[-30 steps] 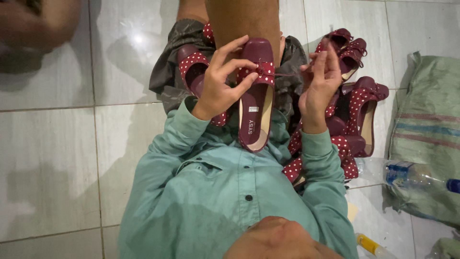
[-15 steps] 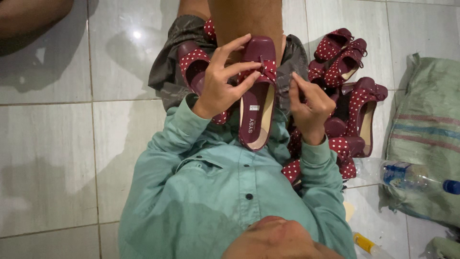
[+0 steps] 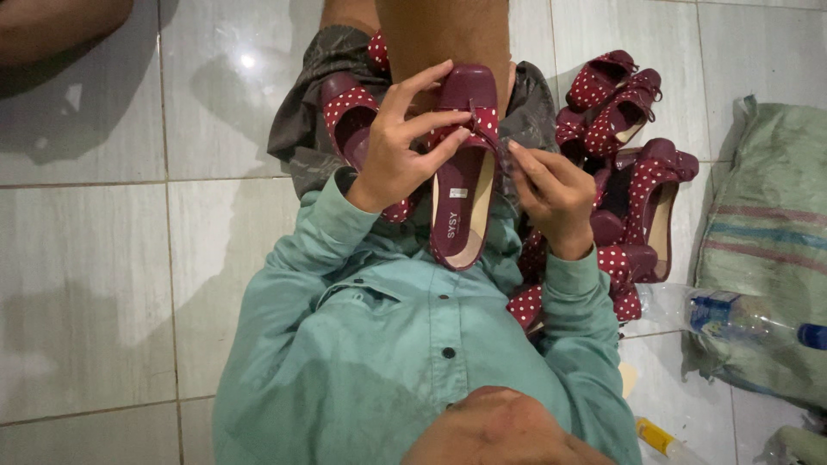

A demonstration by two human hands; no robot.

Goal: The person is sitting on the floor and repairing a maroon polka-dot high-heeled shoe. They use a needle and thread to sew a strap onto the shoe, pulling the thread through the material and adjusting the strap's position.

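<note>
head view: right hand shifted inward since the earlier frame, fingertips now pinching at the polka-dot bow of the maroon shoe. left hand clasping that shoe, held upright over the lap. bow work apparently under way, not finished; more shoes piled alongside, seemingly pending.

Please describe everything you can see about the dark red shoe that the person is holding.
The dark red shoe is a flat slip-on with a squared, glossy toe cap, a band of red fabric with white dots across the front, and a pale beige insole. It looks like smooth synthetic leather. It is held above the lap, toe pointing away, insole facing up. The left hand grips its front; the right hand touches its side near the band.
</note>
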